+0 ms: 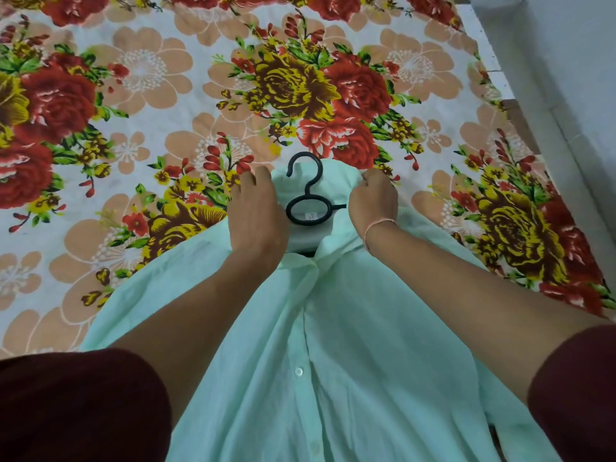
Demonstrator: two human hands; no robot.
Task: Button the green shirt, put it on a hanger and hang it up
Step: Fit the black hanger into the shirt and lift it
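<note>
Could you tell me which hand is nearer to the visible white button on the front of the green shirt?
Left, narrowly. The left hand and right hand both grip the collar well above the button.

thin matt cloth shirt, glossy black plastic hanger.

A floral bedsheet of red, yellow and peach blooms fills the frame; a pale wall rises at upper right.
</note>
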